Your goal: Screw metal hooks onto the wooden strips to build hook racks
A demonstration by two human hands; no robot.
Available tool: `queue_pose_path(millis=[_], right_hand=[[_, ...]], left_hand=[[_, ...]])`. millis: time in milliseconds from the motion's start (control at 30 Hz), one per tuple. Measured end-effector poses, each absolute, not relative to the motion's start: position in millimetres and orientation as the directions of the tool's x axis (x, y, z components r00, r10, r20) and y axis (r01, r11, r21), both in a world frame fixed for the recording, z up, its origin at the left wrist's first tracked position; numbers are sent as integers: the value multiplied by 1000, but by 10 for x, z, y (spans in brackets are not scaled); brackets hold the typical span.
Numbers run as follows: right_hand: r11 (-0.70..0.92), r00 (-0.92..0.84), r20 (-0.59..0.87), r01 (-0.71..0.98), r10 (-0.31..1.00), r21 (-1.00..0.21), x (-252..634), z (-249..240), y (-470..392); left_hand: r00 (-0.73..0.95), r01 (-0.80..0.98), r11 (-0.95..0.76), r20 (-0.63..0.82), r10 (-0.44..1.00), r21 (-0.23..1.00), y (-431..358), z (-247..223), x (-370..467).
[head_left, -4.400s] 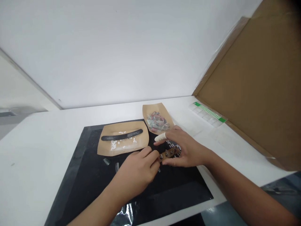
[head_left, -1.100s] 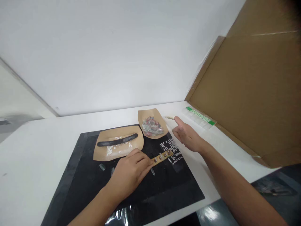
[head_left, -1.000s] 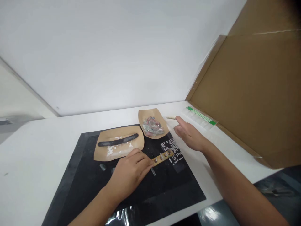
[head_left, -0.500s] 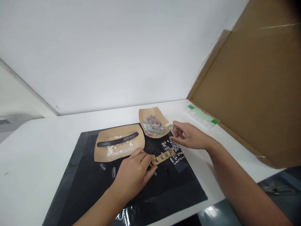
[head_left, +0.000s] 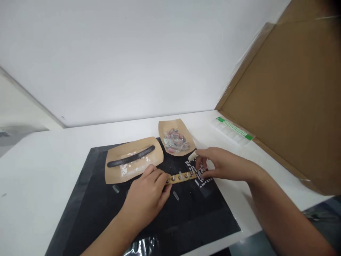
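My left hand (head_left: 149,188) grips the left end of a yellow strip (head_left: 182,177) between thumb and fingers. A row of round dark metal studs runs along it, with small clear pieces on some. My right hand (head_left: 215,163) hovers by the strip's other end, over a sheet of small white tabs (head_left: 206,183). Its fingers are bent and apart, with nothing visible between them; one fingertip wears a whitish cover (head_left: 193,155). A clear nail tip (head_left: 176,195) lies on the black mat (head_left: 160,224), just right of my left hand.
A brown paper tray (head_left: 113,153) holds a black nail file (head_left: 130,159) and white bits. Behind it, another paper tray (head_left: 167,124) contains small wrapped pieces (head_left: 176,140). A clear case with a green label (head_left: 234,128) lies near the cardboard wall (head_left: 287,99) at right.
My right hand has come down from beside the wrapped pieces to the white tabs, its fingers curling. My left hand and the strip have shifted slightly left in view.
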State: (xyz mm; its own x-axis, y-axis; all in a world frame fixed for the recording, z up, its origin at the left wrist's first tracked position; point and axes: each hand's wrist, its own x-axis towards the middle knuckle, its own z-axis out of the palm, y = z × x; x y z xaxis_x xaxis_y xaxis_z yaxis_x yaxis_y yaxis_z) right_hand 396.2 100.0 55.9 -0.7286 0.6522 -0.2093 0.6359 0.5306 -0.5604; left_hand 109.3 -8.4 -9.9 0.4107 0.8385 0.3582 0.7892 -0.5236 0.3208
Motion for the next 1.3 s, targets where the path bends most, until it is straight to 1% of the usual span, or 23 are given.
queue_pose_path(millis=[133,333,400,533,633,733,833,900,933,1000,1100,1200,1300], right_hand=[[525,-717,-250,662,651,-535,3915,564,983],[499,-711,-264,664,652,-558,3876,572,965],[499,-712,-256,660,654,-562,3878,567,964],[513,-760,-191,579,622,-633,3913,564,968],[533,-784,-99,502,613,-681,3933,586,961],[545,-749,58,425,660,-723,3878,598,907],[476,-665,204,256,718,-841,3710,541,779],[364,-597,245,86,764,-927,3554,466,663],[314,-582,239,29,777,-949,3475,423,603],[272,-543,254,-48,800,-961,3334,345,495],[257,-497,258,-72,829,-964,3200,269,392],[299,-423,311,-97,851,-949,3156,241,357],[348,-370,355,-89,859,-933,3157,228,364]], left_hand=[[416,790,-524,349,840,318,-107,-71,1055],[447,791,-558,387,806,250,-115,-52,1000],[445,787,-562,397,803,254,-108,-54,990],[429,790,-544,378,820,283,-90,-62,966],[421,779,-545,384,822,311,-90,-59,940],[406,739,-559,413,815,377,-107,-36,923],[384,639,-591,463,799,492,-128,-1,944],[354,547,-604,494,794,580,-145,24,980],[336,502,-601,500,798,622,-154,36,1000],[298,429,-573,490,819,698,-172,59,1038],[243,374,-521,461,853,767,-188,84,1070],[200,341,-481,438,877,808,-187,99,1072],[152,295,-381,351,924,876,-185,114,1071]])
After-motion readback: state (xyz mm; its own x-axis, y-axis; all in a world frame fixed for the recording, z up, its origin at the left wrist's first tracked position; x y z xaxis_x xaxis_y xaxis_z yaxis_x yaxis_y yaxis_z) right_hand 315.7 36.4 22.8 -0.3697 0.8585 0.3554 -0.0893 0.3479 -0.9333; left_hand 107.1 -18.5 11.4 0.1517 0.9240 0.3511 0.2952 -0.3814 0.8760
